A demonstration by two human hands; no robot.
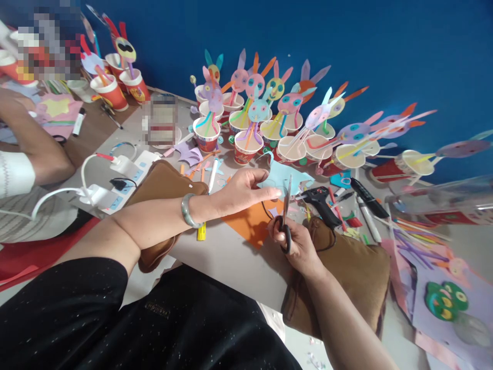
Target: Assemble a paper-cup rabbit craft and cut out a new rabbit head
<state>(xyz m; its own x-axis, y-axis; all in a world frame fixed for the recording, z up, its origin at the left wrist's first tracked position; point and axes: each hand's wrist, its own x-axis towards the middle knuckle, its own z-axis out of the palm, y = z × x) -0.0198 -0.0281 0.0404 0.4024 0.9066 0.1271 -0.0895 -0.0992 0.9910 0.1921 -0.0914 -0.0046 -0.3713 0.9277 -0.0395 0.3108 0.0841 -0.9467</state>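
My left hand (246,191), with a bracelet (189,210) at its wrist, pinches a light blue sheet of craft paper (283,174) by its left edge. The sheet has cut, irregular edges. In my right hand (298,244) are scissors (286,226) with black handles, fingers through the loops. Their blades point upward and lie against the lower right part of the blue sheet; whether they cut into it I cannot make out. Beneath both hands lies a sheet of orange paper (246,221) on the table.
Several paper cups (248,149) with paper rabbit figures line the blue wall. A black glue gun (322,203) and markers lie right, beside a brown cushion (350,277). Another brown cushion (165,190) and a power strip (131,185) are left. A co-worker's arm (34,139) rests far left.
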